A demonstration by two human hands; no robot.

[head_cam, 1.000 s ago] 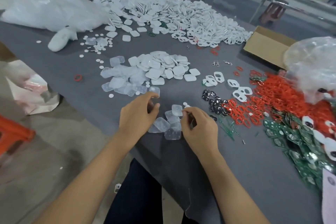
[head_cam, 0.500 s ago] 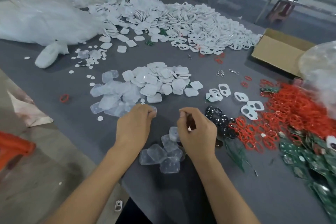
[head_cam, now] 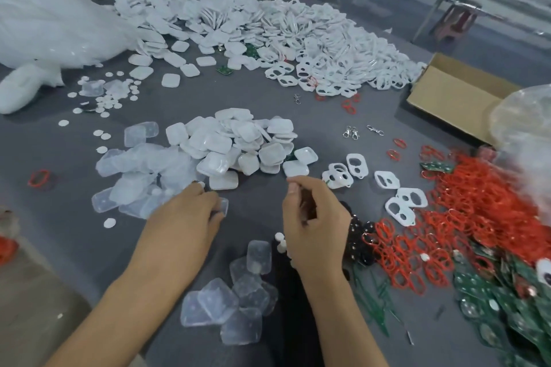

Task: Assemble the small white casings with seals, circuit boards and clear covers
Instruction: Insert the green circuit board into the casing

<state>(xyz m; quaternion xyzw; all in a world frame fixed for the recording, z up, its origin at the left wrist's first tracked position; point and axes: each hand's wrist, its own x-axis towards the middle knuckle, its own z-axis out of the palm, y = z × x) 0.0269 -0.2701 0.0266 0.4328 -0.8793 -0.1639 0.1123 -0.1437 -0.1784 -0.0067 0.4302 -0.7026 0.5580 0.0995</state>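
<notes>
On the grey table my left hand (head_cam: 185, 217) lies palm down, its fingers curled over a clear cover (head_cam: 223, 207) at the near edge of the clear cover pile (head_cam: 143, 170). To its right, my right hand (head_cam: 313, 217) has curled fingers with thumb and forefinger pinched together; a small dark object sits in its palm, too hidden to name. Just beyond both hands lies the heap of white casings (head_cam: 238, 143). A small cluster of clear covers (head_cam: 235, 301) lies between my forearms. Red seals (head_cam: 447, 217) and green circuit boards (head_cam: 507, 292) are spread at the right.
White two-hole frames (head_cam: 402, 205) and black button cells (head_cam: 357, 235) lie right of my right hand. A big heap of white parts (head_cam: 268, 39) fills the back. There are small white discs (head_cam: 110, 98) at left, a cardboard box (head_cam: 447, 95) at right, and plastic bags (head_cam: 44, 24) at back left.
Both hands have moved away from the near cluster of clear covers toward the piles. My left hand has reached the edge of the clear cover pile. My right hand keeps its pinch.
</notes>
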